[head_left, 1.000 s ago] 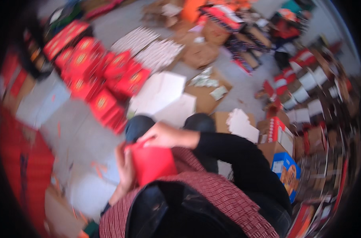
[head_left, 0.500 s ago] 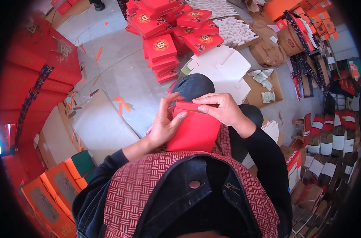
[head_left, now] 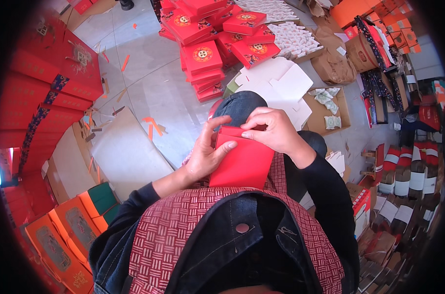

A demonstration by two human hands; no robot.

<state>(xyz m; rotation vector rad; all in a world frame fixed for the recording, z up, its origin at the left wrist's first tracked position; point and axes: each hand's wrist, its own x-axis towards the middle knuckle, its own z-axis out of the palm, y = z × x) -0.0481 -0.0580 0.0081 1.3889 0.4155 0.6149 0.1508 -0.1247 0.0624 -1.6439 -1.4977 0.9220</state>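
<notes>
Left hand (head_left: pixel 203 154): grips red box (head_left: pixel 244 166) by side.
Right hand (head_left: pixel 275 131): pinches its far edge.
Box: body formed, far end seemingly unclosed.
Box pile (head_left: pixel 203 63): looks closed.

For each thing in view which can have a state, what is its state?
Red box, held; whether fully shut, I cannot tell.
Left hand, holding the box's left side.
Right hand, pinching the box's far edge.
Patterned red boxes, stacked, shut.
White cardboard, unfolded, lying flat.
Shallow carton, open, with packets inside.
Orange strips, loose on the floor.
</notes>
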